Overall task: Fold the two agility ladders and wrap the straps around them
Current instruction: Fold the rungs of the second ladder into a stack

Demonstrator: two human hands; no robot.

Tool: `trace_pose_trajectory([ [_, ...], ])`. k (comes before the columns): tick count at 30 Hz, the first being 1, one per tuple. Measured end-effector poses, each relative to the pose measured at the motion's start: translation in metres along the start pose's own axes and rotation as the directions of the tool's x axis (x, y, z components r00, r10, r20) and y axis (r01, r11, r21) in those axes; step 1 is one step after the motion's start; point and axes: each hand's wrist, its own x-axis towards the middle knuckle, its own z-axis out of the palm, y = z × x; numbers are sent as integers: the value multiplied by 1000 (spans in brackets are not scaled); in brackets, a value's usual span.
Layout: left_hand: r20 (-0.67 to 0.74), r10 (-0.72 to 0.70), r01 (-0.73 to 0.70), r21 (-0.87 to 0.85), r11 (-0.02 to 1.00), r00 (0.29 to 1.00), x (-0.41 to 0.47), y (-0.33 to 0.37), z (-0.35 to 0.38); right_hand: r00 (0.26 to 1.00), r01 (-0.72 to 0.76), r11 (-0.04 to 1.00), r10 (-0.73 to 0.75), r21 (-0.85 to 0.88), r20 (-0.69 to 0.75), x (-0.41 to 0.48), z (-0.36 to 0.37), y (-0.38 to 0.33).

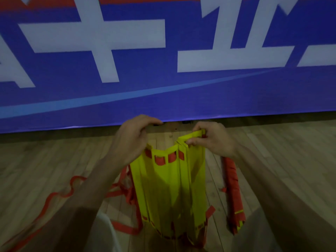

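Two-handed, we stack yellow rungs [169, 179] at six o'clock; right hand [212, 140] pinches them, left hand [133, 137] grip unclear; red straps [60, 193] likely need wrapping next.

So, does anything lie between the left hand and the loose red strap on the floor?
Nothing visible does. The loose red strap lies bare on the wooden floor, left of the yellow rungs; only the forearm of the left hand crosses above it.

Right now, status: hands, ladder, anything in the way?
Right hand pinches top of yellow rungs; left hand at their left corner, grip unclear. Red strap loose on floor. Second bundle lies right.
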Motion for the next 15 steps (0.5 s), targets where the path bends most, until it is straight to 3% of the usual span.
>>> trace_pose_trajectory([
  [2, 153, 15, -13, -12, 1000, 988, 3, 20, 1, 999, 45, 998, -44, -45, 16, 0, 1, -1],
  [4, 326, -34, -29, 188, 982, 945, 5, 33, 10, 997, 76, 994, -73, -81, 38, -1, 0, -2],
  [6, 412, -128, -65, 424, 903, 902, 5, 32, 22, 996, 81, 992, -76, -99, 48, 0, -2, -1],
  [9, 345, -197, -4, 504, 864, 918, 8, 28, 29, 994, 34, 999, -30, -33, 106, 0, -4, -7],
  [13, 309, -149, -37, 525, 850, 939, 9, 24, 31, 952, -156, 941, 63, 300, 298, -11, -8, -20],
  [15, 317, -163, -21, 506, 862, 934, 6, 24, 25, 929, -175, 925, 42, 336, 367, -17, -10, -26],
])
